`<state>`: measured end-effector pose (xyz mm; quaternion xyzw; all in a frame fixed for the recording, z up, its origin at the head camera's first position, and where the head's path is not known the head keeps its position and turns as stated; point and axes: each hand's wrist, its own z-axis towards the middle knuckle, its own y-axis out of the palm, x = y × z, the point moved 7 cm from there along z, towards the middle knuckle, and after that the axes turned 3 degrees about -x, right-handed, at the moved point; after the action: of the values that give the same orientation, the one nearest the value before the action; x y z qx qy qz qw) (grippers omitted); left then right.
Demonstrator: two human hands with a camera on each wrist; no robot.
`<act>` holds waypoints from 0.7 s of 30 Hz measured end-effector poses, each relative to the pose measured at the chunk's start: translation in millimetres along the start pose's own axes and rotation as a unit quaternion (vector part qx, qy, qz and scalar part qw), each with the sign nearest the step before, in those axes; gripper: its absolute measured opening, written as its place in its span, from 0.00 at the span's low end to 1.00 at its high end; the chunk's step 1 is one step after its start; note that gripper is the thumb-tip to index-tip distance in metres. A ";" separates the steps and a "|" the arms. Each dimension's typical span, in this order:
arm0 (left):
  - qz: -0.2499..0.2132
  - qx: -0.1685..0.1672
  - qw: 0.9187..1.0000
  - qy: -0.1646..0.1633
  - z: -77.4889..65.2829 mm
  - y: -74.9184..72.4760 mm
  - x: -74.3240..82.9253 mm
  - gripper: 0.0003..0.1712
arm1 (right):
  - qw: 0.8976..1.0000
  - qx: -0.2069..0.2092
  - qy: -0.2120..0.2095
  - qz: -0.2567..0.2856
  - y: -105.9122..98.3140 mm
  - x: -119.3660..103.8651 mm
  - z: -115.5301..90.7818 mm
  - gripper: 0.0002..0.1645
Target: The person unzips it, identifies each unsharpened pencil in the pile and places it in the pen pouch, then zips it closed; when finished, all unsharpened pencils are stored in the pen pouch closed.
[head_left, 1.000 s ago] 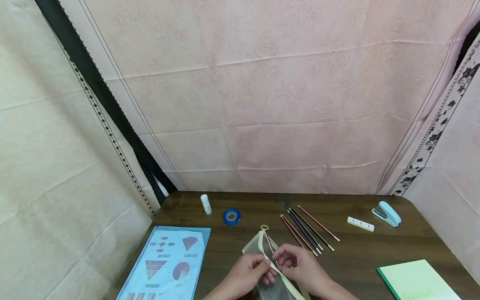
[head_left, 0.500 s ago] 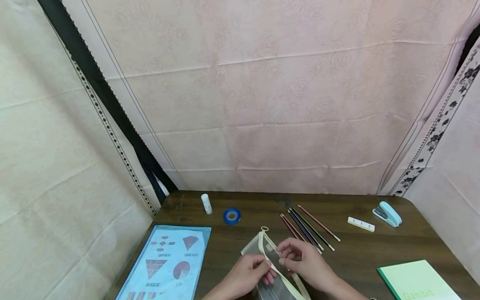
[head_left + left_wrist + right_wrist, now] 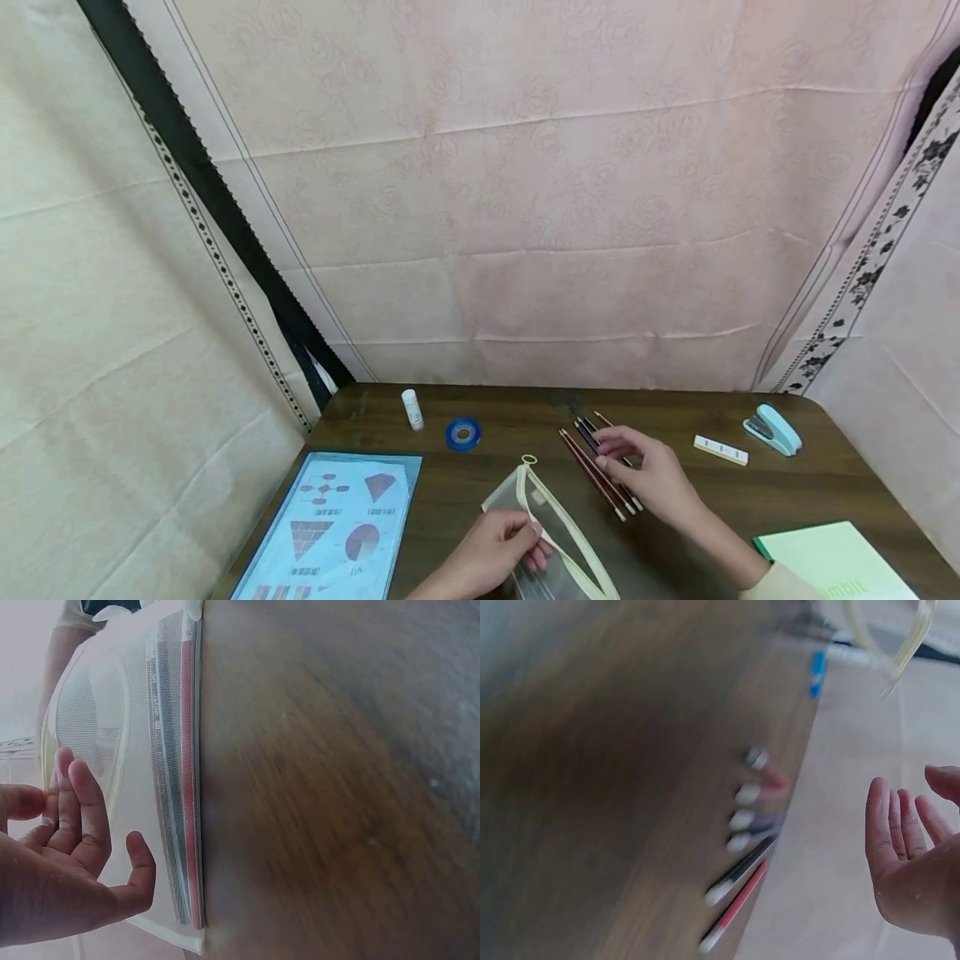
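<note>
My left hand [image 3: 495,552] pinches the pale yellow zip edge of a see-through mesh pencil case [image 3: 553,575]. The case's mouth gapes, and a ring hangs from its zip at the far end. Through its mesh, the left wrist view shows red and dark pencils [image 3: 187,780] lying along the bottom. My right hand [image 3: 654,479] hovers over a row of loose pencils [image 3: 592,473] on the table, partly covering them. Its fingers are relaxed, with nothing held in the right wrist view, where the white-ended pencils [image 3: 739,889] lie below and apart from it.
A roll of blue tape [image 3: 462,434] and a white glue stick [image 3: 412,409] stand at the back. Rightward are a white block [image 3: 721,450], a light blue stapler [image 3: 774,429] and a green notebook [image 3: 836,558]. A blue folder [image 3: 352,517] lies left on the dark wooden table [image 3: 697,517].
My right hand has left the case's mouth, where a pencil was going in, and moved right over the loose pencils. The left hand keeps its pinch on the case.
</note>
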<state>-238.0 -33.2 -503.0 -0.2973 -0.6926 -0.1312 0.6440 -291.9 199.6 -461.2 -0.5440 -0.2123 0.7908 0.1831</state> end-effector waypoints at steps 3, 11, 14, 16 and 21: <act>-0.005 -0.005 1.000 -0.001 -1.6 0.3 -0.2 0.16 | 0.999 0.011 -0.014 -0.037 -9.0 17.1 7.9 0.20; 0.001 0.000 1.000 -0.002 -1.3 -1.4 0.7 0.17 | 0.983 -0.012 -0.051 -0.176 -16.8 52.5 24.2 0.24; 0.007 0.003 1.000 0.012 -1.3 -2.2 0.2 0.18 | 0.971 -0.026 -0.043 -0.232 -13.9 60.3 27.0 0.22; 0.010 0.007 1.000 0.020 -1.9 -3.4 -0.6 0.18 | 0.963 -0.041 -0.038 -0.264 -10.3 64.5 28.2 0.22; 0.011 0.007 1.000 0.019 -1.1 -4.6 -2.2 0.18 | 0.957 -0.069 -0.030 -0.281 -6.5 70.5 27.5 0.20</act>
<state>-239.8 -38.0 -504.0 -0.2977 -0.6781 -0.1249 0.6603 -341.3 238.0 -504.2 -0.4495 -0.4160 0.7070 0.3537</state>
